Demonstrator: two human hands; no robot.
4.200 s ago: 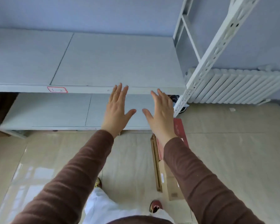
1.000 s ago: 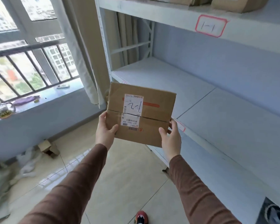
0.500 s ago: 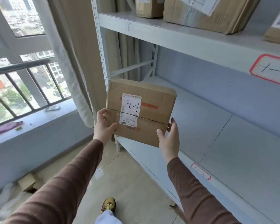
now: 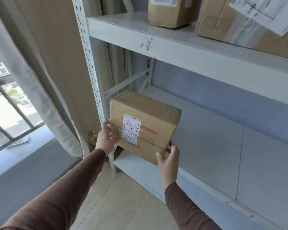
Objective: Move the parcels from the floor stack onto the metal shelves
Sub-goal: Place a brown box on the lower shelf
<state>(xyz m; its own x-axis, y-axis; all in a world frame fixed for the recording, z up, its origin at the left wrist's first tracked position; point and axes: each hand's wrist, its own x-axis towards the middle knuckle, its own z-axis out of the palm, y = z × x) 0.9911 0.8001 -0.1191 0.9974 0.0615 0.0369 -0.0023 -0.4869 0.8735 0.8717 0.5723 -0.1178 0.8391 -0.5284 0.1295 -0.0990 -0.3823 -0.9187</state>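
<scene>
Between the two hands, at the left end of the middle shelf [image 4: 206, 130], sits a brown cardboard parcel [image 4: 145, 117] with a white label marked "2-1" [image 4: 131, 128]. Its far part appears to lie over the shelf board, while its near lower corner overhangs the front lip; whether the weight already rests on the board cannot be told. The left hand [image 4: 106, 138] holds the parcel's left face, fingers loosely curled round the edge just beside the perforated upright [image 4: 90, 63]. The right hand [image 4: 169, 156] cups the near right lower corner, thumb on the front face and fingers wrapped behind. The placement looks close to finished: a push inward and a release would seem to remain. Above the grip, the upper shelf [image 4: 173, 45] already carries a small taped box [image 4: 170, 10] and a larger one [image 4: 239, 22]. The floor stack is out of view, so how many parcels are left cannot be judged.
</scene>
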